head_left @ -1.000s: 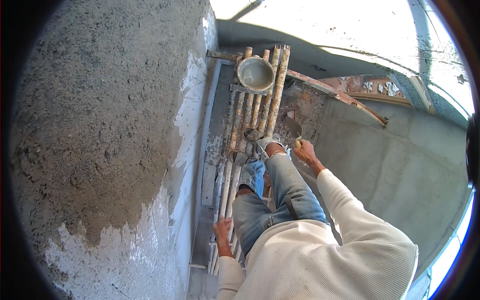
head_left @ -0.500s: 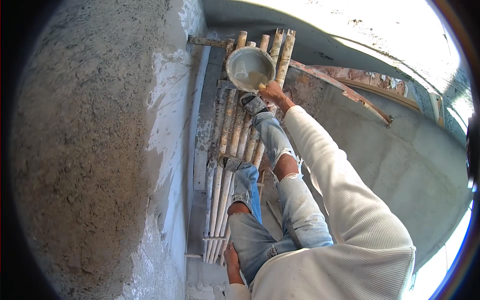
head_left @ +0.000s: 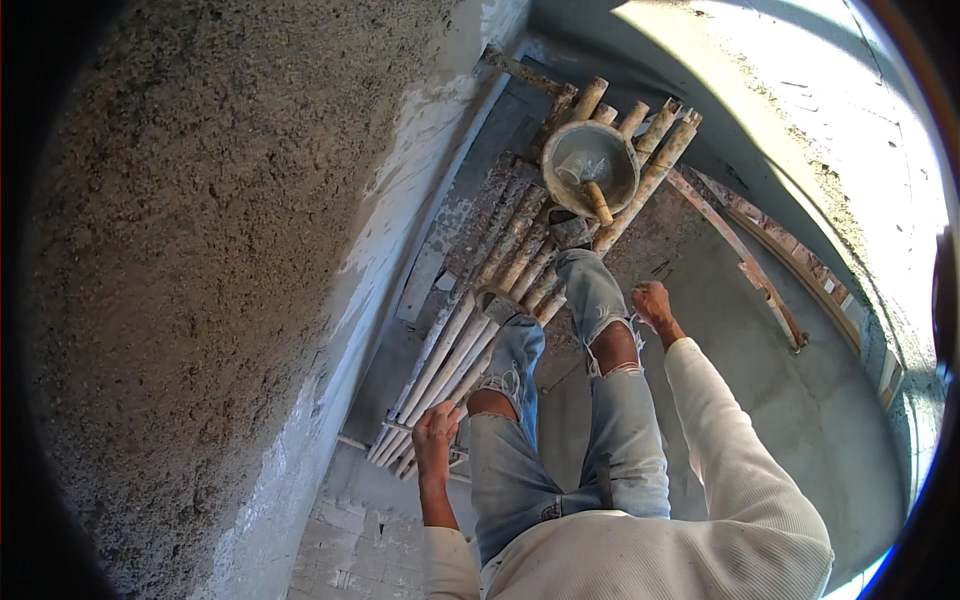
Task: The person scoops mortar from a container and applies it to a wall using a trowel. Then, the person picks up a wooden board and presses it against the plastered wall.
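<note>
A round bucket [head_left: 556,188] stands on the far end of a platform of round poles [head_left: 515,262], with greyish liquid inside. A brush-like tool with a yellowish handle [head_left: 598,203] leans in it, the handle over the near rim; its lower end is hidden in the liquid. My right hand [head_left: 655,305] is curled closed with nothing seen in it, beside my right knee and apart from the bucket. My left hand [head_left: 436,440] hangs beside my left thigh, over the near end of the poles, fingers loosely bent and holding nothing visible.
My shoes [head_left: 571,230] rest on the poles. A rough plastered wall [head_left: 240,250] rises close on the left. To the right a rusty metal bar [head_left: 745,262] slants above the grey floor [head_left: 830,400], near a curved, partly sunlit wall [head_left: 800,130].
My right hand has let go of the tool's handle and drawn back toward my knee. The left hand has moved up and away from my thigh. The view has turned.
</note>
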The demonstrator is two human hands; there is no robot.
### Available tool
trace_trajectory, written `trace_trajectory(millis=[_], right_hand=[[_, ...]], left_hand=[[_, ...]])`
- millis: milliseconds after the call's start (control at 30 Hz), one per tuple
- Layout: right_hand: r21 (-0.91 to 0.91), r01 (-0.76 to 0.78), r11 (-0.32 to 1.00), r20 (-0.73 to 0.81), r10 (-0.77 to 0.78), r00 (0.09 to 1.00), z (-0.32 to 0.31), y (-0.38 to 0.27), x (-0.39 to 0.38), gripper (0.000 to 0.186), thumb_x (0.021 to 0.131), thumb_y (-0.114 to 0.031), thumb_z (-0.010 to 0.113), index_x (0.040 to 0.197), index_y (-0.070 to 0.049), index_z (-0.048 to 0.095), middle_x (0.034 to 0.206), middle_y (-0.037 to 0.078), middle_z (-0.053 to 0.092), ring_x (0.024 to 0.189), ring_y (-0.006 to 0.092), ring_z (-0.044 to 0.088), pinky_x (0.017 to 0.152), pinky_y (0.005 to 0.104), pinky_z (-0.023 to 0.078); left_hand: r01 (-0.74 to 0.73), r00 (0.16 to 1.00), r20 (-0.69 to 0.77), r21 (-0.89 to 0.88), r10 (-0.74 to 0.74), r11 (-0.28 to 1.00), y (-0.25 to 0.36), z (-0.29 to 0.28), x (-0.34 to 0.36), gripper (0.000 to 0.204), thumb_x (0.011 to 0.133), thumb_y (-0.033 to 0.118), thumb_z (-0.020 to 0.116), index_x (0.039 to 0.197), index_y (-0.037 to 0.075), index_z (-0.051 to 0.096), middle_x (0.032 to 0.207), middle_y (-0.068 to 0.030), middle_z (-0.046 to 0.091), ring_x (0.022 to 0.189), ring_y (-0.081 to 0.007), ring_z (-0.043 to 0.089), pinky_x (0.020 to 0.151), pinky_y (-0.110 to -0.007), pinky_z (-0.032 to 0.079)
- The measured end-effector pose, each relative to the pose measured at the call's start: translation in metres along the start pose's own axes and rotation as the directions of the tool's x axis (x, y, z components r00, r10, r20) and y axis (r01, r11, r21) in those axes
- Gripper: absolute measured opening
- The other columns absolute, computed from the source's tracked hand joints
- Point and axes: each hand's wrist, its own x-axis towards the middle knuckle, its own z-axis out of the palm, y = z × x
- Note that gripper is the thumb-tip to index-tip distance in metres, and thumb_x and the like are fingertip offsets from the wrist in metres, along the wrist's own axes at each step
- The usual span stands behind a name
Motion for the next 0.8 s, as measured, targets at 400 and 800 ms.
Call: trace_trajectory(millis=[400, 800], right_hand=[[0.104, -0.274, 0.956, -0.054, 0.281, 0.958, 0.053, 0.053, -0.081, 0.037, 0.094, -0.028, 0.060, 0.091, 0.007, 0.072, 0.086, 0.030, 0.073, 0.085, 0.0439, 0.075, 0.080, 0.0507, 0.057], [0.224, -0.248, 0.943, -0.099, 0.275, 0.956, 0.106, 0.089, -0.255, 0.036, 0.083, -0.017, 0.061, 0.109, 0.004, 0.076, 0.103, 0.028, 0.077, 0.101, 0.0402, 0.076, 0.092, 0.0440, 0.059]], left_hand=[[-0.372, 0.926, 0.129, 0.152, 0.355, 0.916, 0.052, 0.034, 0.125, 0.044, 0.109, 0.032, 0.061, 0.134, -0.004, 0.065, 0.135, -0.0184, 0.069, 0.127, -0.0279, 0.066, 0.108, -0.039, 0.051], [-0.184, 0.955, 0.294, 0.490, 0.037, 0.852, -0.051, 0.004, 0.037, 0.033, 0.103, 0.029, 0.069, 0.111, -0.002, 0.075, 0.107, -0.0117, 0.077, 0.101, -0.0152, 0.072, 0.095, -0.029, 0.054]])
